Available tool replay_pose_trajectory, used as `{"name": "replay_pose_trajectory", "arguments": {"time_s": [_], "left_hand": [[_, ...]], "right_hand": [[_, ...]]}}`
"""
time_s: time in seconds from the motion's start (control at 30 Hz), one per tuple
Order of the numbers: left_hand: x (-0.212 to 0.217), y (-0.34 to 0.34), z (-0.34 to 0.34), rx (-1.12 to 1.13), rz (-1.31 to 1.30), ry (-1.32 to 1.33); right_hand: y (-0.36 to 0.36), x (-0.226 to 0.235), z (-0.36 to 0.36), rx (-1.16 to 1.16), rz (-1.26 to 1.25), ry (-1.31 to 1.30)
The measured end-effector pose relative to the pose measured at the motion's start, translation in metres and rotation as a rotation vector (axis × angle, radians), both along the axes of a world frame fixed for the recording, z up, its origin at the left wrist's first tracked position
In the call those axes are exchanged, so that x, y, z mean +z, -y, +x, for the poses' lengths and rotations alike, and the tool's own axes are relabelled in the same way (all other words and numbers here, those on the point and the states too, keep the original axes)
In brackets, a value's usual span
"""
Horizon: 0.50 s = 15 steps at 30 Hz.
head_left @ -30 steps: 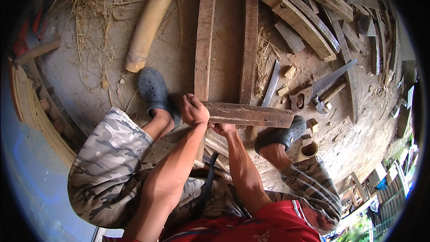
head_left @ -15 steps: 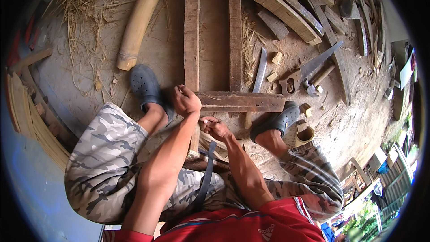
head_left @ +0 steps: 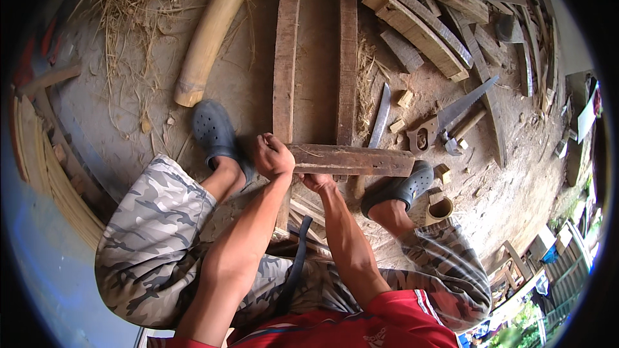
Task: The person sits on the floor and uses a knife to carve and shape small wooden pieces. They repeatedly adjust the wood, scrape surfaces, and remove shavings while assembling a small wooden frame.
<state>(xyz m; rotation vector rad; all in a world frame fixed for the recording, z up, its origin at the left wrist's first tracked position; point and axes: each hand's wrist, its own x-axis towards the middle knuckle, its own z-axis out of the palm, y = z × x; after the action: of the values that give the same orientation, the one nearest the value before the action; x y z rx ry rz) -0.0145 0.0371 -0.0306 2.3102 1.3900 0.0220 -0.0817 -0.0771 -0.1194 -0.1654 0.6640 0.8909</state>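
Note:
A dark wooden crosspiece [head_left: 361, 160] lies across two long wooden beams [head_left: 285, 58] that run away from me. At the crosspiece's left end, my left hand [head_left: 274, 156] is closed around the wood, its fingers curled. My right hand [head_left: 318, 182] is closed at the near lower edge of that same end, just right of the left wrist. Part of its fingers is hidden below the wood. The crosspiece's right end reaches close to my right shoe [head_left: 401, 188].
Right of the beams lie a long blade [head_left: 380, 116], a handsaw [head_left: 454, 113], a hammer [head_left: 461, 132] and small wood blocks. A bamboo pole [head_left: 209, 42] lies left, near my left shoe [head_left: 218, 132]. Timber [head_left: 419, 35] is piled far right. A cup-like container [head_left: 440, 207] stands near my right leg.
My right hand has moved up from below the crosspiece to its near edge. The left hand stays at the crosspiece's end. The whole view has shifted slightly.

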Motion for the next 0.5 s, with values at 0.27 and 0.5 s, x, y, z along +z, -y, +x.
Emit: {"name": "replay_pose_trajectory", "arguments": {"time_s": [0.27, 0.5], "left_hand": [[0.002, -0.001, -0.001, -0.034, -0.024, 0.005], [0.004, -0.001, -0.001, -0.041, -0.009, 0.010]], "right_hand": [[-0.006, -0.024, -0.021, -0.066, -0.110, -0.161], [-0.001, -0.023, -0.019, -0.035, -0.019, -0.104]]}}
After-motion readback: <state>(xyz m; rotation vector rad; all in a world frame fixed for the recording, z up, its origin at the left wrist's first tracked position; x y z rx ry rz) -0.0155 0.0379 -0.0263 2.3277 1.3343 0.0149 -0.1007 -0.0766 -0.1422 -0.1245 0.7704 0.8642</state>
